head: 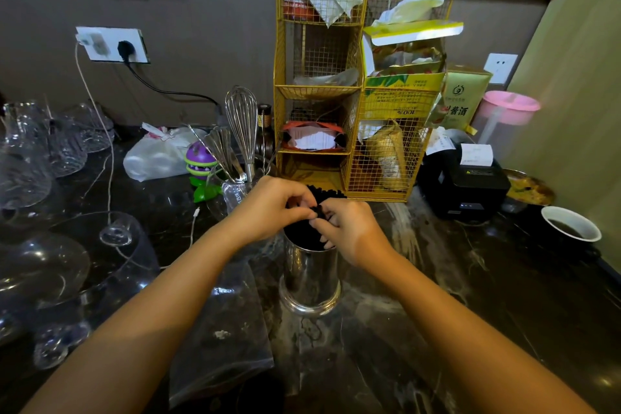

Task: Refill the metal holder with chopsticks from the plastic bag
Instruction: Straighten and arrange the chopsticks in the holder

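A shiny metal holder [311, 276] stands upright on the dark marble counter, packed with black chopsticks [322, 196] whose ends stick out of its top. My left hand [274, 203] and my right hand [349, 228] meet over the holder's mouth, fingers pinched on the chopstick ends. A clear plastic bag [221, 329] lies flat on the counter to the left of the holder, under my left forearm; I cannot tell what is in it.
A yellow wire rack [353, 101] full of packets rises right behind the holder. A jar with a whisk [240, 124] and spoons stands at its left. Glassware [50, 245] crowds the left side. A receipt printer [470, 178] and a paper cup [569, 227] sit at the right.
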Tool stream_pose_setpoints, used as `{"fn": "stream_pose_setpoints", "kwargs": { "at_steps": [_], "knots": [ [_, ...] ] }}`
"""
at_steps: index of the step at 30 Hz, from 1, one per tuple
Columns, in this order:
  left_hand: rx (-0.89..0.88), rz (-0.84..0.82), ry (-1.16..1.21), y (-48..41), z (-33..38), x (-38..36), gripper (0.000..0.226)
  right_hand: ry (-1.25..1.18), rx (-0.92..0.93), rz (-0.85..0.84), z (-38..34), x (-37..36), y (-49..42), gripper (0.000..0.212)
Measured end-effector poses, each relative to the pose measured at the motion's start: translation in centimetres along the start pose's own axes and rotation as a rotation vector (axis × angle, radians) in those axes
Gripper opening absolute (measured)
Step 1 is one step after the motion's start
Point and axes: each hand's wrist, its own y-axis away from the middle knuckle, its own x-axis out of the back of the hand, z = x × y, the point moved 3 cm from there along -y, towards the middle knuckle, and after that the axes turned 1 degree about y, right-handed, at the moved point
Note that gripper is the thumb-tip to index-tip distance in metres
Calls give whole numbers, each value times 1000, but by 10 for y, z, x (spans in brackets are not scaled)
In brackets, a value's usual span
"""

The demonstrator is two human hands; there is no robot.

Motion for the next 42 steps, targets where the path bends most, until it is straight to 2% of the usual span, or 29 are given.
{"fn": "stream_pose_setpoints", "kwargs": {
  "at_steps": [5, 6, 9, 15, 19, 21, 23, 25, 27, 28, 30, 32, 35, 38, 42],
  "knots": [
    [-13, 88, 111, -14, 14, 13, 7, -52, 23, 59, -14, 25, -8, 26],
    [-21, 100, 132, -18, 18, 16, 8, -60, 37, 75, -18, 32, -9, 26],
    [-46, 129, 224, -29, 30, 24, 8, -80, 74, 101, -29, 54, -13, 10],
    [-122, 232, 397, -43, 48, 45, 17, -206, 159, 231, -50, 107, -19, 13],
    [-35, 379, 458, -48, 40, 52, 18, -457, 242, 446, -59, 141, -20, 17],
    [54, 507, 486, -51, 30, 52, 25, -638, 268, 553, -59, 153, -18, 19],
    [178, 591, 614, -52, 18, 50, 35, -768, 271, 642, -55, 157, -16, 20],
    [266, 580, 867, -52, 9, 45, 46, -855, 247, 679, -48, 153, -15, 19],
    [309, 502, 1162, -52, 5, 38, 62, -956, 213, 687, -40, 144, -14, 18],
    [319, 461, 1288, -52, 4, 35, 63, -1026, 194, 691, -36, 139, -15, 17],
    [311, 387, 1427, -53, 5, 29, 49, -1161, 139, 691, -28, 127, -16, 15],
    [283, 351, 1432, -55, 9, 24, 33, -1248, 41, 661, -20, 109, -17, 12],
    [262, 419, 1399, -58, 12, 20, 10, -1387, -146, 604, -9, 75, -17, 7],
    [259, 480, 1335, -59, 11, 22, 13, -1547, -272, 553, -3, 52, -18, 12],
    [251, 504, 1221, -58, 5, 28, 14, -1519, -390, 402, 2, 33, -18, 14]
  ]
}}
